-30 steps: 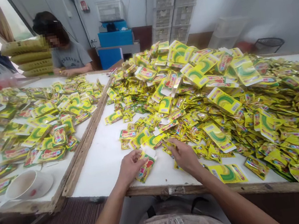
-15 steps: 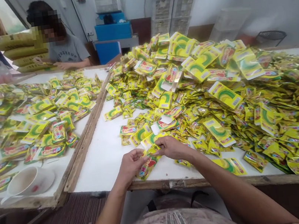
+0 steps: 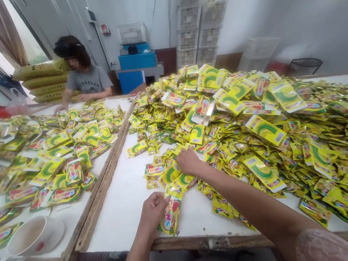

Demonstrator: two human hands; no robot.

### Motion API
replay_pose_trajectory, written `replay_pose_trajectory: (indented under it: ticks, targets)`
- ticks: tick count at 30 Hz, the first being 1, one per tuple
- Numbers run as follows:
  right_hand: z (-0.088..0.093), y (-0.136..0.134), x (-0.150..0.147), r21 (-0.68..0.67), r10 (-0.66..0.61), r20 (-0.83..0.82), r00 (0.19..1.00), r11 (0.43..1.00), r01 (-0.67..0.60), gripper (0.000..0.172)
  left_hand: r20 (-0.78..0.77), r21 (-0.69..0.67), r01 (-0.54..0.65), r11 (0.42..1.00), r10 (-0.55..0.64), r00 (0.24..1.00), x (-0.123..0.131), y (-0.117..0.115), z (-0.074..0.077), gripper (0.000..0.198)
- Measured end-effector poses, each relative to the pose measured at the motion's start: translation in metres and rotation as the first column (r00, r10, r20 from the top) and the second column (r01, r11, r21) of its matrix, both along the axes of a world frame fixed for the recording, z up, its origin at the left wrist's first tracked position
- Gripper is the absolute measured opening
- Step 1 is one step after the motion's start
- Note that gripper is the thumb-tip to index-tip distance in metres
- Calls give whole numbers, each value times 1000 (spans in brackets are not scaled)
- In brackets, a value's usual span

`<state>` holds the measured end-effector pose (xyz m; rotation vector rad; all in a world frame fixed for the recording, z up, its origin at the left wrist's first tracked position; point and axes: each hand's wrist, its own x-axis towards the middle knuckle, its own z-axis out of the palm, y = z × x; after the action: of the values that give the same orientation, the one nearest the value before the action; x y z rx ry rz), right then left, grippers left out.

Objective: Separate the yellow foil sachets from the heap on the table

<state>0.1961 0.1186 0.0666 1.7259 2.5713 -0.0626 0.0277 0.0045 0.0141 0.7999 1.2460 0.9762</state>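
Near the table's front edge, my left hand (image 3: 154, 215) is closed on the side of a yellow and green packet (image 3: 172, 213) with a red picture and bright lettering. The packet stands tilted just above the white tabletop. Farther forward, my right hand (image 3: 190, 162) reaches to the near edge of the pile of small yellow packets (image 3: 228, 144). Its fingers are curled down among the packets, and what they grip is hidden. Beside it lie a few larger flat packets (image 3: 170, 172) and a packet with lettering (image 3: 153, 169).
A wooden strip (image 3: 108, 168) divides my table from the left one, which holds many packets (image 3: 56, 139) and a white cup (image 3: 29, 235) with liquid. A co-worker (image 3: 88, 80) sits across, beside stacked sacks (image 3: 44, 82). Crates (image 3: 188, 32) stand by the wall.
My right hand has left the packet held by my left hand and moved forward to the pile. The left hand keeps its packet. The co-worker's arm now reaches to the table. The view has tilted up.
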Motion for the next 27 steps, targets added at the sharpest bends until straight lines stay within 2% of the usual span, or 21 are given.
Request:
replay_pose_trajectory:
  ticks: [3,5,9,11,12,13,15,16,17,19,22,25,27]
  targets:
    - [-13,14,-1,24,5,-29,1000,1000,-4,20,20,-12,21,1000,-21,1000,1,-3,0,43]
    - [-14,20,2,31,-5,-73,997,1000,7,17,38,-21,35,999,-35,999,1,-5,0,43]
    - [1,26,13,32,-90,-203,975,995,99,21,34,-4,46,999,-46,998,-1,-7,-1,44]
    - [14,23,22,15,-141,-342,929,988,155,27,14,20,49,999,-49,999,-2,-7,-3,45]
    - [20,19,27,-14,-163,-467,869,984,177,27,5,31,52,998,-52,999,-2,-7,-4,46]
    - [25,13,32,-61,-181,-610,771,981,182,25,-3,38,55,998,-55,998,-2,-7,-5,46]
    - [29,-6,43,-190,-228,-841,491,973,128,19,-14,45,62,997,-62,998,-1,-7,-5,47]
    - [28,-18,48,-254,-264,-894,363,964,77,19,-16,43,69,997,-69,998,0,-8,-4,48]
    - [25,-32,53,-310,-306,-910,281,950,32,21,-18,40,80,996,-79,997,1,-8,-3,47]
    - [13,-60,61,-407,-399,-898,186,913,-8,26,-29,24,119,993,-118,993,3,-9,-2,47]
    - [-11,-99,69,-494,-493,-855,162,869,34,29,-70,-2,171,985,-170,983,6,-9,0,47]
    - [-34,-123,73,-468,-471,-850,235,881,74,33,-106,-6,193,981,-193,976,9,-7,1,48]
    - [-42,-129,75,-426,-434,-853,290,900,95,33,-117,-12,211,977,-211,970,10,-6,3,49]
